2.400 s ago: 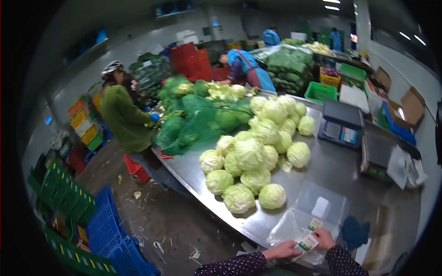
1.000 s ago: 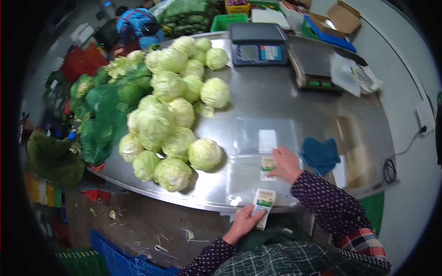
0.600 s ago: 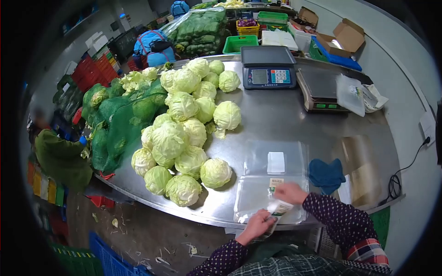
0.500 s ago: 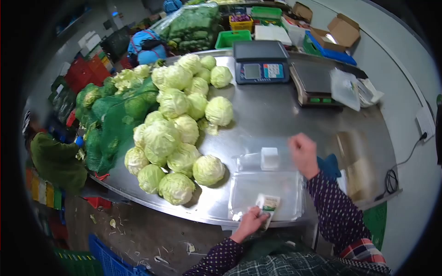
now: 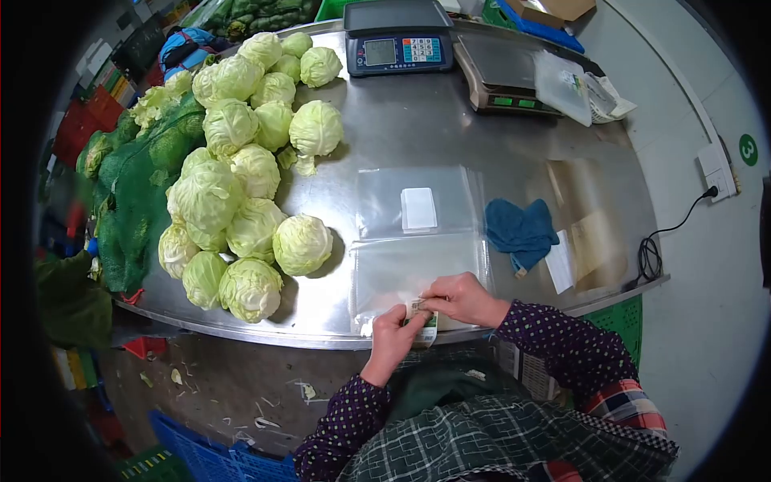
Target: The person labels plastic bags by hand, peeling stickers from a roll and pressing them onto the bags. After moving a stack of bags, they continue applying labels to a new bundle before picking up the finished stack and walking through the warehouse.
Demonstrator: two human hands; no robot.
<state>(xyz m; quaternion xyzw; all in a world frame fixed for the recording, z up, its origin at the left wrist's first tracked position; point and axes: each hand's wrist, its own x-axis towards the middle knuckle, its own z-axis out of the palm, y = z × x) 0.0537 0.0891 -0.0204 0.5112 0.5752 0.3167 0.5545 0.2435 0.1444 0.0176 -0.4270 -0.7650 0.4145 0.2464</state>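
Note:
At the near table edge, my left hand [image 5: 392, 337] pinches a small printed white-and-green label [image 5: 430, 329], possibly a stack of them. Closed fingers of my right hand [image 5: 464, 299] meet the label's upper end, close beside the left fingertips. Beneath both hands lie flat clear plastic bags [image 5: 385, 269], overlapping on the metal. A white rectangular piece [image 5: 418, 209] rests on the upper bag. Right of the bags is a crumpled blue cloth [image 5: 518, 230], with a white paper strip [image 5: 560, 261] beside it.
Pale green cabbages [image 5: 207, 190] are heaped on the left of the metal table [image 5: 401, 128], beside a green mesh sack [image 5: 144, 189]. Two scales, one dark blue [image 5: 397, 50] and one flatter [image 5: 502, 76], stand at the back. A power cable [image 5: 679, 225] hangs at right.
My right hand has come down and left from above the table to the label by my left hand. The view has tilted downward, and the white piece lies farther from my hands.

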